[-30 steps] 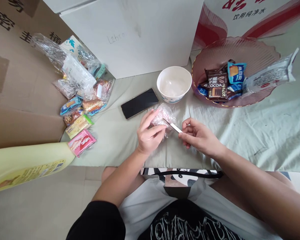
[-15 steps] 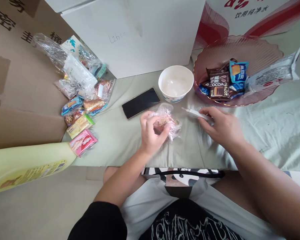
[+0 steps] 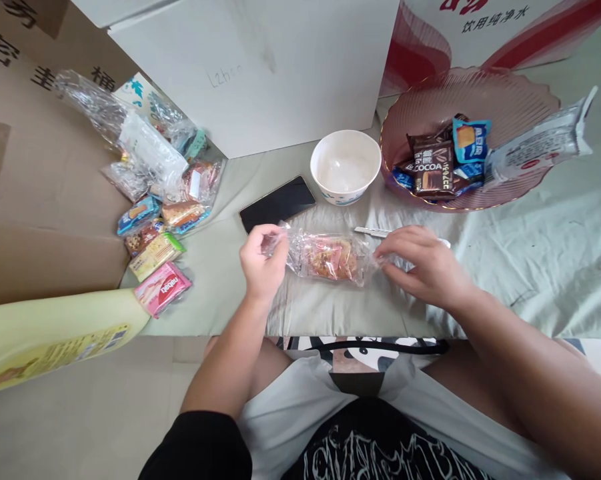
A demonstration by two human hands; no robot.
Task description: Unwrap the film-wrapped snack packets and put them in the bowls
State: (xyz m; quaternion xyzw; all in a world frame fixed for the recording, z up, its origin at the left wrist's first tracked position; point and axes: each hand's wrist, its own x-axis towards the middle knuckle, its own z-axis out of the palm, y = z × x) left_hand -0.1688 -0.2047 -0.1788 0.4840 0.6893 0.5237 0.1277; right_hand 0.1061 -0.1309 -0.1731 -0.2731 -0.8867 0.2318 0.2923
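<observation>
A pastry in a clear plastic wrapper (image 3: 333,259) is stretched out level between my two hands, just above the cloth. My left hand (image 3: 265,260) pinches the wrapper's left end between thumb and fingers. At the other end, the fingers of my right hand (image 3: 423,267) are closed on the wrapper's right tip. A slim white utility knife (image 3: 373,232) lies on the cloth behind my right hand, which hides its middle. Beyond my left hand is a black phone (image 3: 280,202), lying flat.
A white bowl (image 3: 345,163) stands behind the wrapper. To its right, a pink ribbed glass bowl (image 3: 520,93) holds several packaged snacks. Snack packs and clear wrappers (image 3: 155,153) are heaped at left by a cardboard box (image 3: 40,247). A yellow bottle (image 3: 55,333) juts in at lower left.
My right hand has let go of the utility knife, now on the cloth, and taken the wrapper's right end. My left hand has moved left, and the crumpled wrapper is now spread out.
</observation>
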